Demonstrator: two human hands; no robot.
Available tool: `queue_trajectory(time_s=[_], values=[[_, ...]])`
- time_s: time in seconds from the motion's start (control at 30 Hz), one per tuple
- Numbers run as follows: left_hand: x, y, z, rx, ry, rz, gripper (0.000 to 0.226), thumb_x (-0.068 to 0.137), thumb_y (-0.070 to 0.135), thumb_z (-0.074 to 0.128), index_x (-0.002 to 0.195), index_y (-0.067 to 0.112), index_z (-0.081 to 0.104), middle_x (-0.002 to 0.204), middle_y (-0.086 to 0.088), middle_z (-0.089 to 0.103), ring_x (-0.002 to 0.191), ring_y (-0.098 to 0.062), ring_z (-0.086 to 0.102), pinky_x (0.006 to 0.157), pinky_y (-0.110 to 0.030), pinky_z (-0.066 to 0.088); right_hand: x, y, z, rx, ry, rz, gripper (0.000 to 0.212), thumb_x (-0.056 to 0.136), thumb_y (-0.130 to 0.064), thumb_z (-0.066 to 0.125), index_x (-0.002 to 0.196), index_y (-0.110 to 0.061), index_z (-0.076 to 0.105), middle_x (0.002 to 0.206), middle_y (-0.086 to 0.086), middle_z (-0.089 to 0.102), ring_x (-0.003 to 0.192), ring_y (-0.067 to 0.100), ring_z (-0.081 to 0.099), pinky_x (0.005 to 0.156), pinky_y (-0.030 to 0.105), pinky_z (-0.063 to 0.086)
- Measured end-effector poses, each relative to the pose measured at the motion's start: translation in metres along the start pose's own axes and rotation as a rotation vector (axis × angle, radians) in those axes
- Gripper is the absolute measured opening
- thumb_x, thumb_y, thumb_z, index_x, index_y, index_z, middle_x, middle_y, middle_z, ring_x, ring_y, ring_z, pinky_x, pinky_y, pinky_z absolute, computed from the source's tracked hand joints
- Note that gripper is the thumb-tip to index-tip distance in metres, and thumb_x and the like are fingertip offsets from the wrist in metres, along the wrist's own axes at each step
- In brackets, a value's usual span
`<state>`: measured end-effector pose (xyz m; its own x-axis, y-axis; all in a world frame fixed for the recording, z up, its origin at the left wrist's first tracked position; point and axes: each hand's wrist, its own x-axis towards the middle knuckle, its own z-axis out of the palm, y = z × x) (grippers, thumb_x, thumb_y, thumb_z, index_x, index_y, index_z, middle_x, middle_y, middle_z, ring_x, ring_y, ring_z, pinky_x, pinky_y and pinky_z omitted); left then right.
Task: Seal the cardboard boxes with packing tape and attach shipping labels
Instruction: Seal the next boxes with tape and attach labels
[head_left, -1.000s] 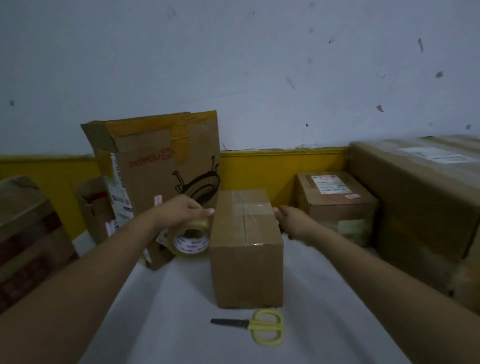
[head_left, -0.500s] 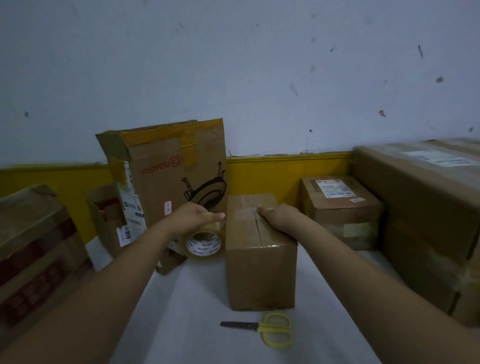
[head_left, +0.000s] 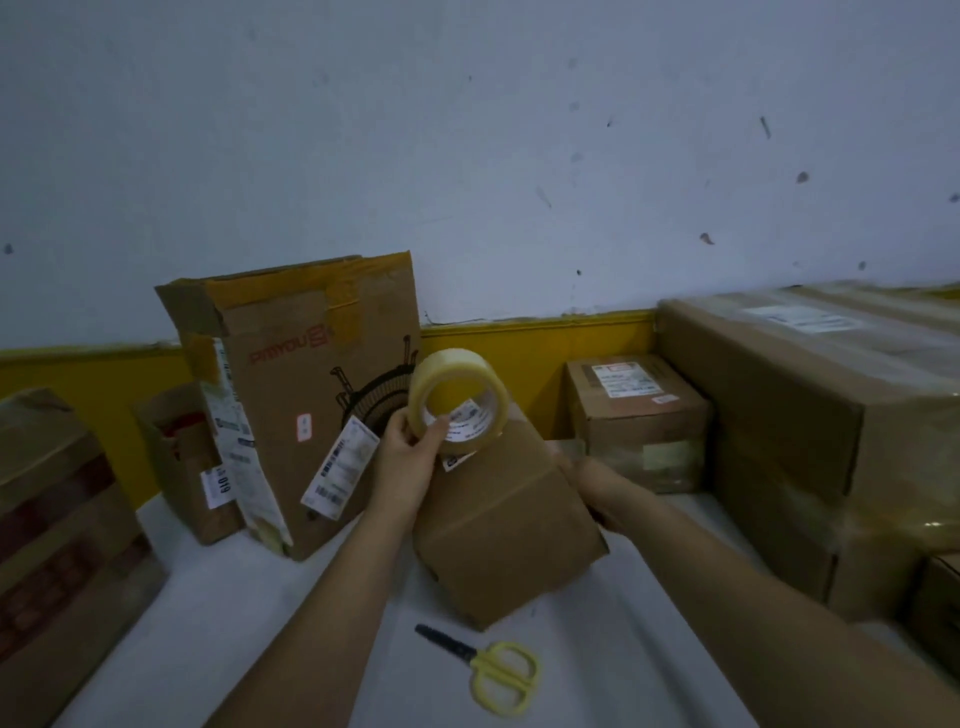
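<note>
1. Cardboard, dark and printed in red, forms a partly seen box (head_left: 47, 530) at the far left edge of the white table (head_left: 218, 634).
2. Next comes a small open brown carton (head_left: 182, 467) with a white sticker, standing just beside a tall, worn brown cardboard box (head_left: 291, 395) with red lettering, a black drawing and several white labels.
3. Left hand (head_left: 410, 462) is raised above the table, fingers curled through and around the core of a clear roll of packing tape (head_left: 457, 402), which it holds up on edge, just over the far corner of the plain box.
4. Below and right of the roll, a plain brown cardboard box (head_left: 504, 530) is tilted, its near lower corner close to the table.
5. Yellow-handled scissors (head_left: 488, 670) with black blades lie flat on the table just in front of that box.
6. Right hand (head_left: 597, 488) grips the tilted box's right side, fingers wrapped round its edge.
7. Behind it, a small sealed brown box with a white shipping label (head_left: 636, 410) sits against the yellow wall band.
8. Large taped brown cartons (head_left: 810, 415) stack at the far right.
</note>
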<state>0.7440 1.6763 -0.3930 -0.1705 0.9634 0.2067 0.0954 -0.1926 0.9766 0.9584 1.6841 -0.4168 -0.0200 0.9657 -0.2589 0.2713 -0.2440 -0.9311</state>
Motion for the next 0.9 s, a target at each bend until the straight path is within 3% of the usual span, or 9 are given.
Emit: queue_trajectory(time_s=[0.07,0.17,0.23,0.3,0.4,0.53,0.7,0.83,0.9], values=[[0.004,0.005,0.007,0.102,-0.056,-0.012,0.014,0.101,0.035,0.056,0.114,0.032,0.052,0.106,0.006,0.06,0.095,-0.014,0.06,0.079,-0.036,0.049,0.001,-0.016,-0.004,-0.023,0.096,-0.003,0.038,0.104,-0.034,0.044,0.119,-0.003,0.061,0.115,0.022,0.064,0.094,0.026,0.06,0.096,0.049,0.052],[0.003,0.005,0.015,0.175,-0.045,0.052,0.014,0.102,0.028,0.053,0.114,0.028,0.046,0.102,0.0,0.057,0.084,-0.011,0.055,0.071,-0.029,0.046,0.004,-0.049,-0.003,0.054,0.111,-0.002,0.054,0.103,-0.05,0.037,0.13,-0.006,0.052,0.121,0.013,0.062,0.108,0.029,0.059,0.087,0.043,0.049],[0.004,0.003,0.02,0.207,-0.041,0.071,0.013,0.101,0.027,0.054,0.112,0.025,0.046,0.102,-0.005,0.057,0.085,-0.016,0.056,0.072,-0.032,0.047,0.006,-0.066,0.002,-0.143,0.086,-0.016,0.056,0.105,-0.05,0.031,0.131,-0.006,0.052,0.129,0.013,0.059,0.119,0.032,0.056,0.091,0.041,0.045],[0.007,0.001,0.025,0.237,-0.049,0.086,0.017,0.1,0.027,0.056,0.111,0.016,0.048,0.097,-0.01,0.055,0.083,-0.023,0.056,0.072,-0.037,0.047,0.005,-0.07,0.007,-0.329,0.116,-0.028,0.049,0.108,-0.036,0.028,0.135,-0.002,0.05,0.139,0.018,0.052,0.127,0.033,0.051,0.098,0.038,0.041],[0.007,0.003,0.04,0.318,-0.013,0.155,0.026,0.099,0.029,0.057,0.107,0.006,0.047,0.086,-0.004,0.049,0.074,-0.018,0.051,0.063,-0.033,0.041,0.023,-0.057,-0.007,-0.418,0.091,-0.035,0.042,0.107,-0.027,0.034,0.135,-0.002,0.053,0.139,0.018,0.053,0.127,0.033,0.051,0.108,0.042,0.039],[0.003,0.011,0.061,0.546,0.006,0.235,0.023,0.101,0.03,0.053,0.111,0.012,0.042,0.084,0.001,0.048,0.067,-0.012,0.048,0.053,-0.032,0.034,0.029,-0.041,-0.015,-0.443,0.101,-0.007,0.042,0.105,-0.033,0.037,0.134,-0.007,0.054,0.139,0.018,0.053,0.125,0.032,0.051,0.111,0.047,0.037],[0.009,0.027,-0.01,0.761,0.097,0.462,0.013,0.098,0.018,0.053,0.109,0.013,0.049,0.107,-0.004,0.049,0.086,-0.02,0.053,0.075,-0.04,0.047,0.019,-0.049,-0.01,-0.541,0.096,0.007,0.062,0.108,-0.043,0.022,0.145,0.003,0.041,0.15,0.022,0.042,0.137,0.037,0.04,0.11,0.043,0.031],[0.009,0.023,-0.081,1.133,-0.073,0.446,0.022,0.099,0.018,0.054,0.121,0.023,0.055,0.108,0.0,0.035,0.081,-0.017,0.047,0.066,-0.032,0.04,0.022,-0.05,-0.007,-0.586,0.099,0.031,0.062,0.109,-0.041,0.018,0.146,0.006,0.035,0.152,0.024,0.036,0.138,0.038,0.038,0.108,0.041,0.033],[0.003,-0.004,-0.087,1.129,-0.119,0.44,0.033,0.095,0.013,0.056,0.127,0.022,0.057,0.107,0.0,0.035,0.086,-0.024,0.051,0.07,-0.033,0.041,0.023,-0.048,-0.007,-0.576,0.104,0.038,0.063,0.108,-0.041,0.018,0.147,0.005,0.035,0.153,0.024,0.035,0.139,0.038,0.037,0.11,0.042,0.032]])
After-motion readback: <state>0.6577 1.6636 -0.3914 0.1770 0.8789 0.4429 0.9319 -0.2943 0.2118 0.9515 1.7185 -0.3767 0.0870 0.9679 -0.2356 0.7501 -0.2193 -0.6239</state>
